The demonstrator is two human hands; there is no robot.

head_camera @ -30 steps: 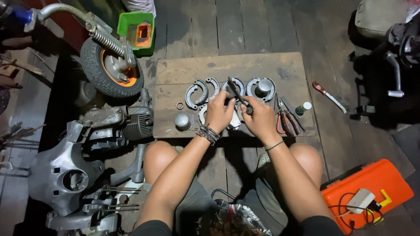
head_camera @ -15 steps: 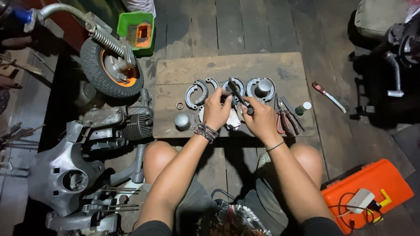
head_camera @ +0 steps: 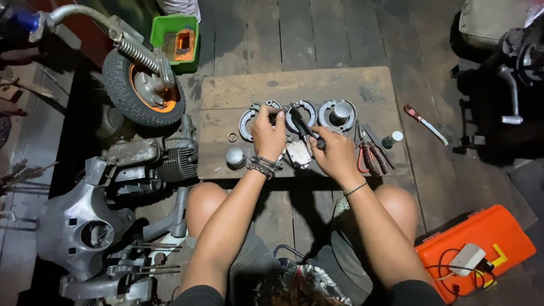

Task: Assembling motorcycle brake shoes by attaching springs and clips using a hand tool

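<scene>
On the bench [head_camera: 351, 85], dead centre, the left hand [head_camera: 267, 136] pinches a brake shoe [head_camera: 258, 116] while the right hand [head_camera: 334, 156] grips a black tool [head_camera: 303, 126], pliers [head_camera: 371, 158] lying at 3 o'clock and a wheel [head_camera: 141, 90] at 9.

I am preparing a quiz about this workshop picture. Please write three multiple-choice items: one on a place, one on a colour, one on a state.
1. Where do the red-handled pliers lie?
A. on the wooden board
B. in the green tray
C. on the orange case

2. What colour is the wheel rim?
A. blue
B. orange
C. white

3. What is the right hand doing?
A. resting empty
B. holding a dark-handled tool
C. lifting the wheel

Answers:
1 A, they rest on the wooden board, right of the hands.
2 B, orange shows inside the tyre.
3 B, fingers wrap the dark-handled tool.
</scene>
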